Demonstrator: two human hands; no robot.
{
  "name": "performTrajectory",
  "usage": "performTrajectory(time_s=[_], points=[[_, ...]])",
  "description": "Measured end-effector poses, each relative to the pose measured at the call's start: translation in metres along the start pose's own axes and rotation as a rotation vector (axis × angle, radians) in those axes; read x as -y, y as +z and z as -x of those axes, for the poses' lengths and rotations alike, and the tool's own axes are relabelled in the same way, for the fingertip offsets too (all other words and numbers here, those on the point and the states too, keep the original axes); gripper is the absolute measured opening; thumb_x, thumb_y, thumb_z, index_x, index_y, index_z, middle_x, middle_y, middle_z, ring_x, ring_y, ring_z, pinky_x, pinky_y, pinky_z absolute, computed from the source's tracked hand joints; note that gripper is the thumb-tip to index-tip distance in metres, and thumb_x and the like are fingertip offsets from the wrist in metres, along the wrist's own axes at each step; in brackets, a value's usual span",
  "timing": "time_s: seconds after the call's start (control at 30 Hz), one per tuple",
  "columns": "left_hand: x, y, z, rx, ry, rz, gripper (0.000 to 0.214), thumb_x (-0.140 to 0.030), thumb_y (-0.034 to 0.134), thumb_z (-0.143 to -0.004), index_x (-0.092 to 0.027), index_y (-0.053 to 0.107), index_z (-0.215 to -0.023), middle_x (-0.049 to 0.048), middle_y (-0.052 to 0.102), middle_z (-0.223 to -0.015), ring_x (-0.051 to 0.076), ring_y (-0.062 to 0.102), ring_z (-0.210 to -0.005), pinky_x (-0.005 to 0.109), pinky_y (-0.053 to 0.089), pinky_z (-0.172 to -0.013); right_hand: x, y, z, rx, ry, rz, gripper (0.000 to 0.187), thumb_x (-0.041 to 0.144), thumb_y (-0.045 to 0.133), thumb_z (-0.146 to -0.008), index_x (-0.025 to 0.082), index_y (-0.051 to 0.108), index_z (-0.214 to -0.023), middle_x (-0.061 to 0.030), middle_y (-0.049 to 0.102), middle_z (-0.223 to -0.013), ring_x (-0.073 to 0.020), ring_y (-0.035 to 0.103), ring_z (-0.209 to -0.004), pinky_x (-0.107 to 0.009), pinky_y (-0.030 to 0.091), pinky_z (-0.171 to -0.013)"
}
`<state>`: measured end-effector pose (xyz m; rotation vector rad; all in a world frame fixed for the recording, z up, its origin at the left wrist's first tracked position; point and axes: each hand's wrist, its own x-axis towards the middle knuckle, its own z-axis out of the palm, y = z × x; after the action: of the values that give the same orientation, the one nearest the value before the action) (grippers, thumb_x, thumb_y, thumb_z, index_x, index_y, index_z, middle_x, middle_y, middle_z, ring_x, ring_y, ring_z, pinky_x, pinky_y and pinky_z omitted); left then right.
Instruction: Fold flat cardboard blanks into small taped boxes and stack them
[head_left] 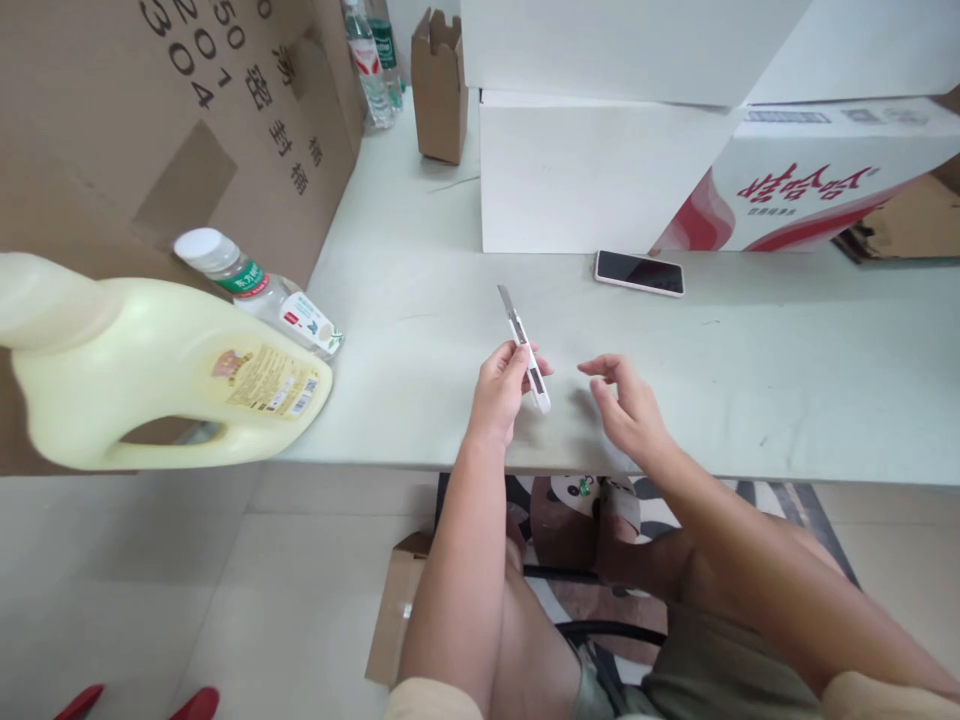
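Observation:
A white utility knife (pixel 532 369) is held by my left hand (pixel 501 388), thumb pressed on its body. Its metal blade sticks out and points away from me, slightly to the left. My right hand (pixel 626 402) hovers over the table (pixel 420 390) to the right of the knife, apart from it. Thumb and index finger are spread with a gap between them, and nothing shows in that hand; its other fingers are curled and partly hidden. Beyond the right hand a phone (pixel 640 273) lies flat with its dark screen up.
On the left stand a large yellow jug (pixel 172 350), a clear bottle (pixel 270 295) and a big cardboard carton (pixel 247 120). White boxes (pixel 592 175) are stacked at the back, beside a small brown box (pixel 439 95) and water bottles (pixel 370 70). An opened cardboard box (pixel 394 610) is on the floor.

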<state>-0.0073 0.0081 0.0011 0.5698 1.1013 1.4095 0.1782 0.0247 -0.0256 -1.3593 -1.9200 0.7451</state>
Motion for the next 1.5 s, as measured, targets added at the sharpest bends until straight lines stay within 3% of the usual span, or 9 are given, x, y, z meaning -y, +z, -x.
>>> performTrajectory(time_s=[0.1,0.23,0.37,0.63,0.97,1.13,1.3,1.5], points=[[-0.004,0.001,0.002,-0.036,-0.053,-0.002,0.018,-0.034,0.059,-0.095,-0.017,0.064,-0.09,0.0006,0.063,-0.076,0.011,0.064,-0.062,0.023,0.049,-0.062,-0.031,-0.015,0.009,0.014,-0.076,0.265,0.029,0.038,0.044,-0.094,0.02,0.057,-0.113,-0.0176,0.071,-0.121,-0.0327,0.068,-0.114,-0.054,0.052,-0.098],[-0.003,0.005,0.001,-0.072,-0.066,-0.028,0.017,-0.032,0.056,-0.097,-0.017,0.065,-0.092,0.0004,0.064,-0.079,0.008,0.061,-0.057,0.022,0.047,-0.059,-0.053,-0.017,0.015,0.011,-0.186,0.42,0.026,0.034,0.045,-0.093,0.018,0.057,-0.109,-0.02,0.07,-0.125,-0.0323,0.066,-0.117,-0.051,0.051,-0.1],[0.002,0.007,-0.004,-0.082,-0.043,-0.049,0.018,-0.028,0.055,-0.097,-0.017,0.069,-0.101,0.0034,0.071,-0.087,0.007,0.061,-0.06,0.021,0.046,-0.061,-0.049,-0.008,0.017,0.013,-0.16,0.52,0.027,0.035,0.046,-0.094,0.018,0.059,-0.111,-0.0176,0.068,-0.131,-0.033,0.061,-0.128,-0.052,0.048,-0.104],[0.005,0.012,-0.009,-0.089,-0.062,0.067,0.025,-0.03,0.057,-0.096,-0.014,0.073,-0.087,0.0016,0.063,-0.069,0.007,0.055,-0.054,0.021,0.044,-0.058,-0.042,-0.007,0.018,0.039,-0.104,0.51,0.022,0.032,0.047,-0.093,0.019,0.06,-0.105,-0.014,0.066,-0.136,-0.0318,0.057,-0.134,-0.051,0.044,-0.108],[0.005,0.01,-0.008,-0.098,-0.08,0.125,0.021,-0.035,0.071,-0.087,-0.014,0.073,-0.086,0.0007,0.061,-0.069,0.006,0.054,-0.053,0.021,0.042,-0.056,-0.042,-0.007,0.018,0.046,-0.122,0.491,0.021,0.032,0.047,-0.093,0.019,0.061,-0.103,-0.0158,0.066,-0.135,-0.034,0.056,-0.135,-0.054,0.043,-0.108],[-0.001,0.005,-0.011,-0.184,-0.133,0.363,0.022,-0.038,0.064,-0.092,-0.017,0.07,-0.092,-0.0028,0.057,-0.07,0.005,0.053,-0.053,0.021,0.044,-0.057,-0.042,-0.006,0.019,0.039,-0.13,0.513,0.021,0.032,0.048,-0.093,0.019,0.061,-0.103,-0.017,0.066,-0.135,-0.0336,0.056,-0.135,-0.053,0.043,-0.108],[-0.001,0.006,-0.01,-0.16,-0.137,0.354,0.016,-0.03,0.063,-0.092,-0.016,0.07,-0.096,-0.0024,0.058,-0.071,0.005,0.055,-0.054,0.021,0.044,-0.056,-0.043,-0.006,0.02,0.047,-0.13,0.52,0.022,0.032,0.047,-0.093,0.018,0.061,-0.103,-0.0168,0.065,-0.136,-0.0337,0.055,-0.136,-0.054,0.043,-0.109],[-0.002,0.01,-0.009,-0.218,-0.165,0.394,0.021,-0.034,0.06,-0.095,-0.016,0.069,-0.093,-0.0029,0.056,-0.067,0.005,0.052,-0.051,0.02,0.042,-0.054,-0.042,-0.007,0.019,0.043,-0.138,0.529,0.021,0.032,0.047,-0.093,0.019,0.06,-0.102,-0.0165,0.066,-0.135,-0.034,0.056,-0.134,-0.053,0.043,-0.107]])
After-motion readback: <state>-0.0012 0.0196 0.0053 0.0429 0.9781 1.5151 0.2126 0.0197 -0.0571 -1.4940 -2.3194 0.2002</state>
